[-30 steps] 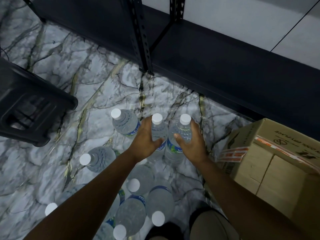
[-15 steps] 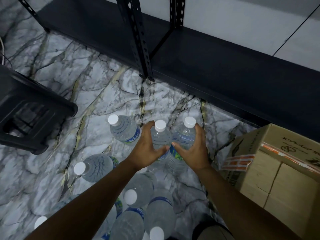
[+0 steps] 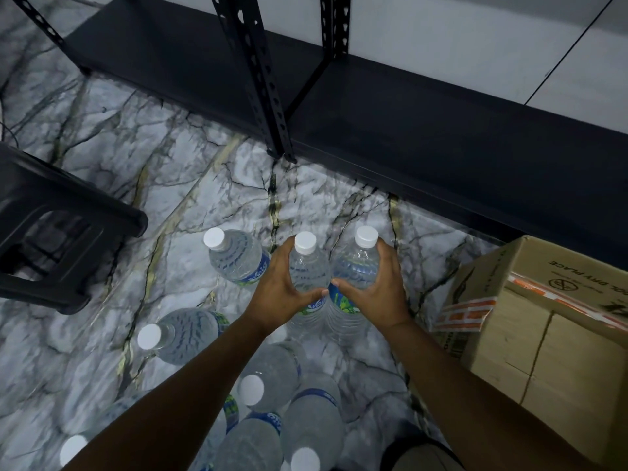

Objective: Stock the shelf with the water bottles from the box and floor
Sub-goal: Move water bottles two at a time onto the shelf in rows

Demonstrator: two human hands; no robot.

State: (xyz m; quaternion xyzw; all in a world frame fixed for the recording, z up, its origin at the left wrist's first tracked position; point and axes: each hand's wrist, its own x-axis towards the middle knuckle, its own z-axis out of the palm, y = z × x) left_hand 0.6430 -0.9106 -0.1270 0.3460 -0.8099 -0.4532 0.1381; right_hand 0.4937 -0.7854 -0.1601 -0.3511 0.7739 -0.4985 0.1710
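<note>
A long black shelf [image 3: 390, 130] runs along the marble floor [image 3: 102, 334], with a cardboard box [image 3: 543, 334] at the right. Among standing water bottles, the left hand [image 3: 282, 294] grips one bottle [image 3: 307, 266] while the right hand [image 3: 373, 294] grips another bottle [image 3: 360, 263] touching it.

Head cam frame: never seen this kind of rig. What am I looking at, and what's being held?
There is no robot here: a person wears one camera on the head, looking down at their own arms. The left hand grips one upright water bottle; the right hand grips the bottle beside it. More bottles stand on the marble floor. A cardboard box sits to the right, a black stool to the left. The dark shelf ahead holds nothing in view.
</note>
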